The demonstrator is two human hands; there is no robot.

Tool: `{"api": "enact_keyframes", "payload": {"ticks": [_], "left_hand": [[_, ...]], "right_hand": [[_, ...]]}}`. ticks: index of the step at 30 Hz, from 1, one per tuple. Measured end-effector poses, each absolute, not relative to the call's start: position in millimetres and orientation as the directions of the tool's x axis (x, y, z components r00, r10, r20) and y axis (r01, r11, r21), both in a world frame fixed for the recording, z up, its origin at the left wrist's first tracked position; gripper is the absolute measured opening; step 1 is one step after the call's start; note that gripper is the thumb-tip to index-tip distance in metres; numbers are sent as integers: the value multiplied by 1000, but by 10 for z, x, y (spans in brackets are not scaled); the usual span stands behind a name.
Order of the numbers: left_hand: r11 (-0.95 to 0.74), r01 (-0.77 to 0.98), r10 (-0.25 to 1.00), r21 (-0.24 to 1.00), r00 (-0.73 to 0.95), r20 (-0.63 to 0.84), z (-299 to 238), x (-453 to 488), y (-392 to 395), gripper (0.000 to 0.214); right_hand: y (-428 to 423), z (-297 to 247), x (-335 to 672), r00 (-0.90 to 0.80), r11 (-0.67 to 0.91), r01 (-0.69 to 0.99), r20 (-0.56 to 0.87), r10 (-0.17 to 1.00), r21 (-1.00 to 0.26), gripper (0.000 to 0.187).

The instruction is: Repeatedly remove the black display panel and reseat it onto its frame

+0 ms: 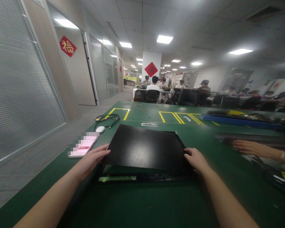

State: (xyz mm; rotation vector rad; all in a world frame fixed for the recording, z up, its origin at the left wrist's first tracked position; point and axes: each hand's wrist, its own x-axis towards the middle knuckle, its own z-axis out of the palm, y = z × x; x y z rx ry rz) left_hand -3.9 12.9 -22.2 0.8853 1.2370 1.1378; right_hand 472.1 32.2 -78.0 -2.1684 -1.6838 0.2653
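A flat black panel (pixel 144 146) lies in front of me on the green table (pixel 142 202), its near edge lifted a little off a black frame (pixel 142 178) beneath it. A green circuit strip (pixel 117 179) shows under that raised edge. My left hand (pixel 91 160) grips the panel's left edge, fingers pressed along it. On the right edge sits my right hand (pixel 196 159), fingers curled around the side of the panel.
A phone (pixel 83 146), a white mouse (pixel 100 129) and a coiled black cable (pixel 108 119) lie at the left. Another person's hand (pixel 249 147) rests on a device at the right. Blue trays (pixel 237 120) sit far right. Seated people fill the background.
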Motion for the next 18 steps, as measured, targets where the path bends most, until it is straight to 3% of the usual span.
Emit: {"api": "enact_keyframes", "payload": {"ticks": [18], "left_hand": [[137,-247,989,959,80,-120,-80,87,3,64]], "right_hand": [[321,-772,4728,269,-199,877,105,957,-437,39]]}}
